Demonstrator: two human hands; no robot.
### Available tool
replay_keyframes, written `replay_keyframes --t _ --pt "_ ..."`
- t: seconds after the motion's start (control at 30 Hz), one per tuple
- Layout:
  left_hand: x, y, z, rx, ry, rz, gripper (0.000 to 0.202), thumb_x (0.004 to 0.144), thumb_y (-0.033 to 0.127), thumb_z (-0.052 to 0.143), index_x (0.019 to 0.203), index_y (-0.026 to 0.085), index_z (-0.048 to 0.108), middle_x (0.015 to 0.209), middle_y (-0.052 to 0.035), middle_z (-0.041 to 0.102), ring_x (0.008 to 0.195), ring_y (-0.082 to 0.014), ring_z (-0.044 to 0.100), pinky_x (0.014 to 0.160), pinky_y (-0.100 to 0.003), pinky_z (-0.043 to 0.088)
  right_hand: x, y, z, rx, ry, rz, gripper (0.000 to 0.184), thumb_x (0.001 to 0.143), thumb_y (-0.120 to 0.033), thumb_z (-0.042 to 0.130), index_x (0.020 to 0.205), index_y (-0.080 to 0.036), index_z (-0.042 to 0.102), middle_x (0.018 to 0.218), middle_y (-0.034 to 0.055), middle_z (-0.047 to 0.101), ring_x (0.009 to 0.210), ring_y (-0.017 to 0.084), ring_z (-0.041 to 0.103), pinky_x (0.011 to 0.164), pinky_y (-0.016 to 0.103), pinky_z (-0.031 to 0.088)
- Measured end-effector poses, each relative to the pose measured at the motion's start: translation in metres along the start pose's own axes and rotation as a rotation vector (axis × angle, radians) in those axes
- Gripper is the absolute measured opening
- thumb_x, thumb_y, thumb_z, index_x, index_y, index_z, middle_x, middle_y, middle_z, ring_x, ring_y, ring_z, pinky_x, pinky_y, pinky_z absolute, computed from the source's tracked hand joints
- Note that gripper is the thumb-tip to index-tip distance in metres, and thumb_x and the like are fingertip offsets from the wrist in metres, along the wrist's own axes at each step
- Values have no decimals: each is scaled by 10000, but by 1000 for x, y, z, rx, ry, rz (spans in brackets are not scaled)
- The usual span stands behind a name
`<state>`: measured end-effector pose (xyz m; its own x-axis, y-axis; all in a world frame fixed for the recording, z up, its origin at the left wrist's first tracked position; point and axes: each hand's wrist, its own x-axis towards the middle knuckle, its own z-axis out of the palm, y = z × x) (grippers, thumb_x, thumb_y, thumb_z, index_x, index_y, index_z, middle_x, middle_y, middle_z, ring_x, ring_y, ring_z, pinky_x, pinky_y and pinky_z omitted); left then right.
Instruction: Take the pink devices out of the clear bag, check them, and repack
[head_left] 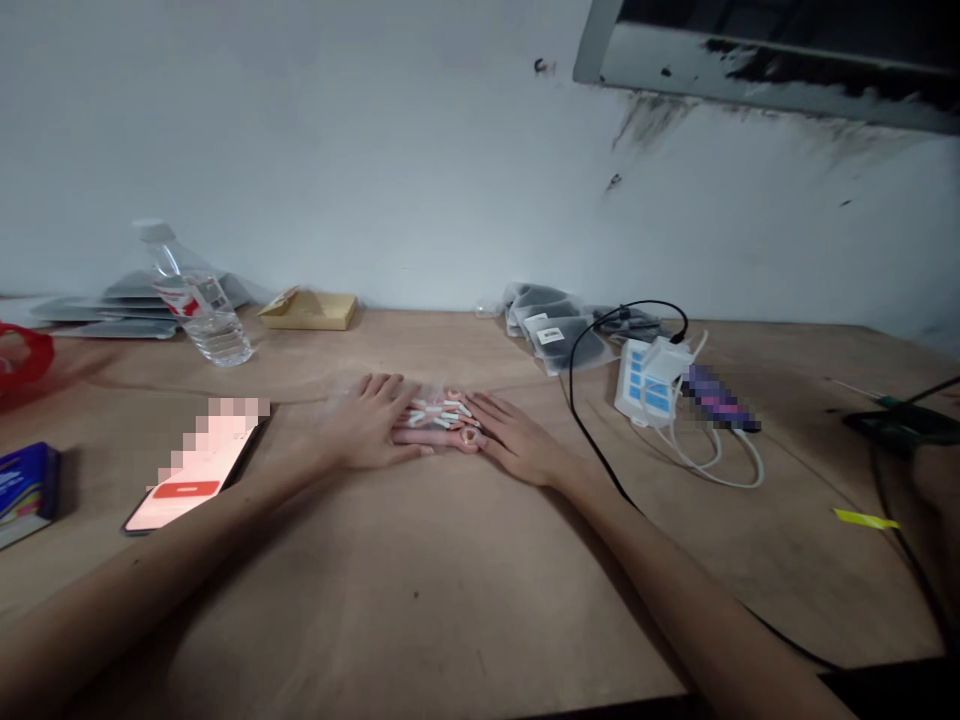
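Note:
My left hand [367, 425] and my right hand [517, 440] lie flat on the wooden table [450, 580], fingers stretched out, one on either side of a small clear plastic bag [439, 412] of little white and pink parts. The fingertips of both hands rest on the bag's edges and press it to the table. Neither hand lifts anything.
A phone [196, 468] with a lit screen lies left of my left arm. A water bottle [199, 300], a small cardboard box [309, 310] and grey pouches stand at the back left. Dark plastic bags [555, 335], a white charger [649, 380] with cables and a black cable lie right.

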<state>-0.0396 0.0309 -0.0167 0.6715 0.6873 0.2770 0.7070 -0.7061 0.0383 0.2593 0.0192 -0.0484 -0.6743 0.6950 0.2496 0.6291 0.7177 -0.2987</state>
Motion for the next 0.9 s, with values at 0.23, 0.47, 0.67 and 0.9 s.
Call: replay_keyframes --t 0.23,0.47,0.67,0.9 --pt "-1 -2 1 -29 -17 78 845 837 793 501 1435 199 461 1378 -192 520 1264 -395 477 1078 -579 360 5 -21 1 -43 -14 -32 617 1072 -483 341 1622 -232 214 1663 95 278 1540 265 242 1247 539 254" --pt "1 3 3 -87 -4 74 804 822 798 525 1411 252 492 1340 -153 550 1261 -395 479 1090 -592 339 4 -22 5 3 65 51 693 1025 -561 436 1608 -232 257 1634 142 329 1508 319 300 1209 561 312" --pt "0 13 1 -68 -19 53 808 820 789 542 1408 237 499 1364 -167 532 1302 -407 453 1096 -586 343 -2 -4 3 -10 -18 112 731 979 -648 470 1587 -267 327 1689 138 174 1545 376 177 1206 618 258" --pt "-1 31 4 -46 -16 -3 849 827 807 524 1427 208 478 1468 -218 470 1364 -440 402 1119 -650 280 3 -23 14 -24 -75 169 807 946 -638 537 1571 -160 356 1688 212 85 1542 437 107 1201 622 256"
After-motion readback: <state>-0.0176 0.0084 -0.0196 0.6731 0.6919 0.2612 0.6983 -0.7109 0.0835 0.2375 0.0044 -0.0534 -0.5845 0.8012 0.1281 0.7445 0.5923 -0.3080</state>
